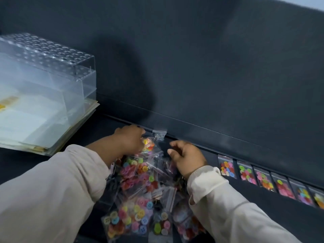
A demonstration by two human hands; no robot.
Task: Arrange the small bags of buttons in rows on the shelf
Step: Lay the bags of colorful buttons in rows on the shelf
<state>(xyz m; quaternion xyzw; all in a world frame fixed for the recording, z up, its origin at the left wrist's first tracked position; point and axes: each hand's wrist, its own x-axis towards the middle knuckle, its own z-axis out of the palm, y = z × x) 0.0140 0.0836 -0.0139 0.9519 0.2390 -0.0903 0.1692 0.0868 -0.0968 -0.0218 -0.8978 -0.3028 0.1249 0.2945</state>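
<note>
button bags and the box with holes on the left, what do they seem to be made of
Button bags: thin clear plastic film, glossy; it crinkles and glints, and the buttons show through.
Box with holes: rigid clear plastic, probably acrylic; sharp straight edges and see-through walls, with papers visible under it.

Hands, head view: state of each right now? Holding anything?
Left hand: pinching a small bag of buttons.
Right hand: fingers loosely curled, holding nothing, over the pile of bags.
</note>
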